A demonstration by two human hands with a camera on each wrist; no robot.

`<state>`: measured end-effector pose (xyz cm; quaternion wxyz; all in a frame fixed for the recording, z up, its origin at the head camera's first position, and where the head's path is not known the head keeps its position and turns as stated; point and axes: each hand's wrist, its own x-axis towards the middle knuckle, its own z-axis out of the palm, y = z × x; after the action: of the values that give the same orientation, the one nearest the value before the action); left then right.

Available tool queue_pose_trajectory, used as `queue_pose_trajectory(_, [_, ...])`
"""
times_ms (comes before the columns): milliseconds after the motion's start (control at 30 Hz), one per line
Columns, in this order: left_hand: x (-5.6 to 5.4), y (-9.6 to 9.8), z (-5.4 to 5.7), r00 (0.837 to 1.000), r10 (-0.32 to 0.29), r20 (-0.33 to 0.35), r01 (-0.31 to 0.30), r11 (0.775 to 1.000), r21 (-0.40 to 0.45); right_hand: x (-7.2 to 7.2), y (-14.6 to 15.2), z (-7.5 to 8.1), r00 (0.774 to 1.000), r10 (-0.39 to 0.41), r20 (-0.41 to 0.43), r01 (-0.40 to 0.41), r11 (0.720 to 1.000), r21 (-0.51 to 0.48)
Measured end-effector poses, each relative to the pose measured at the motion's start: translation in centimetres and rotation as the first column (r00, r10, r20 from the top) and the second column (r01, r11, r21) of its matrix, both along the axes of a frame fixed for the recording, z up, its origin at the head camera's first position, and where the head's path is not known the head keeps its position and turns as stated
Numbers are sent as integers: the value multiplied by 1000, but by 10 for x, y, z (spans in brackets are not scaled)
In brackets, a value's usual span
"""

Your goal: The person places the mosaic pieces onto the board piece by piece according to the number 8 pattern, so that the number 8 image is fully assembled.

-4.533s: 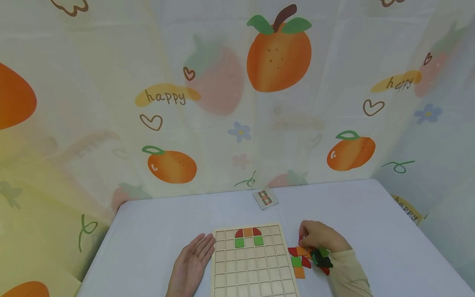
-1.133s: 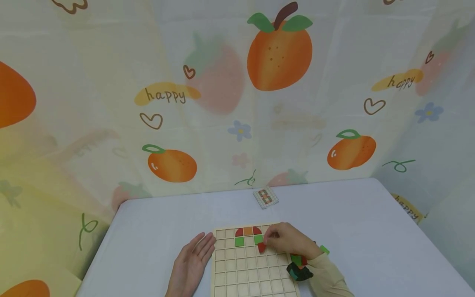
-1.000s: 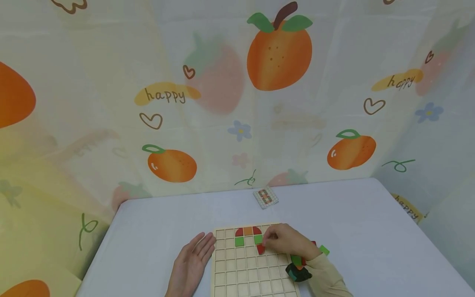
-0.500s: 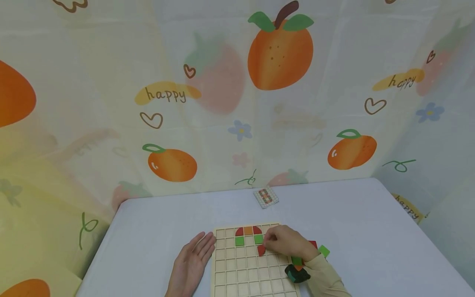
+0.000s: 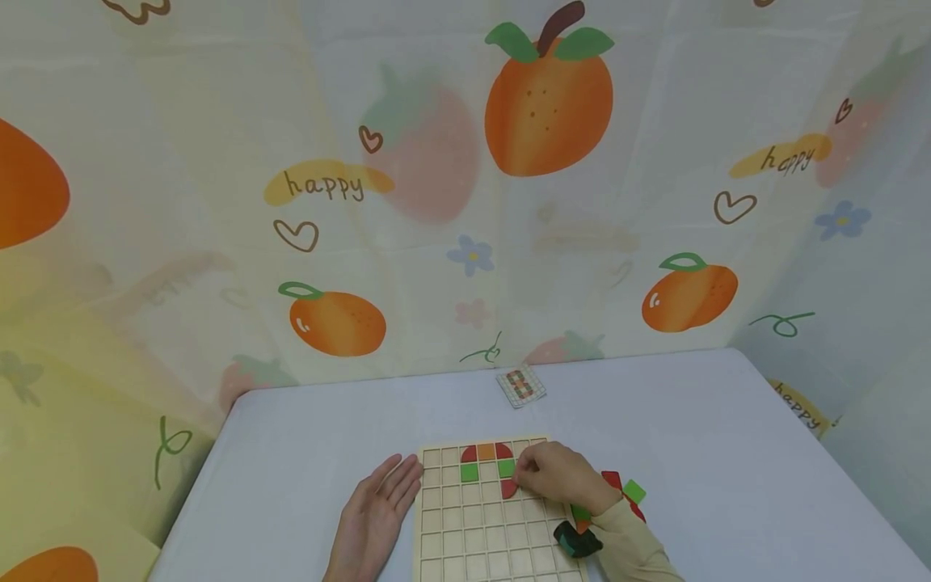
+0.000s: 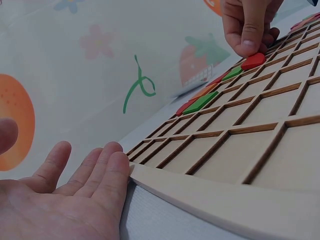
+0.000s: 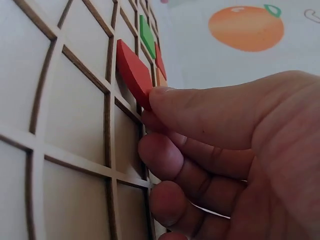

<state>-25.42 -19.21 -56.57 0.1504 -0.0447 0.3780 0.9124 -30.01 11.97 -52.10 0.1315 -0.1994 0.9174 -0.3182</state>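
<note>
A pale wooden grid board [image 5: 473, 541] lies on the table. My right hand [image 5: 560, 473] pinches a red quarter-round tile [image 7: 134, 72] between thumb and finger. That tile sits tilted at the cell just below the right-hand green square tile [image 5: 506, 468]; one edge is raised in the right wrist view. In the top row are two red quarter-round tiles [image 5: 469, 454] with an orange square tile [image 5: 486, 452] between them. Another green square tile [image 5: 469, 473] lies below the left red one. Palm up, my left hand [image 5: 374, 509] rests beside the board, fingertips at its left edge.
Loose red, green and orange tiles [image 5: 635, 491] lie right of the board, partly hidden by my right forearm. A dark object [image 5: 578, 540] is at my right wrist. Behind the board is a small stack of pattern cards [image 5: 520, 385]. A printed curtain [image 5: 436, 283] hangs behind the table.
My right hand has come left from the loose tiles to the board with the red quarter-round tile. Over the last second the tile has turned slightly within the cell. My left hand stays put.
</note>
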Motion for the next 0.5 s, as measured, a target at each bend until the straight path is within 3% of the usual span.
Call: queue_pose_trajectory(500, [-1, 0, 0, 1000, 2, -5, -2, 1000, 3, 2, -5, 0, 999, -37, -25, 38, 999, 27])
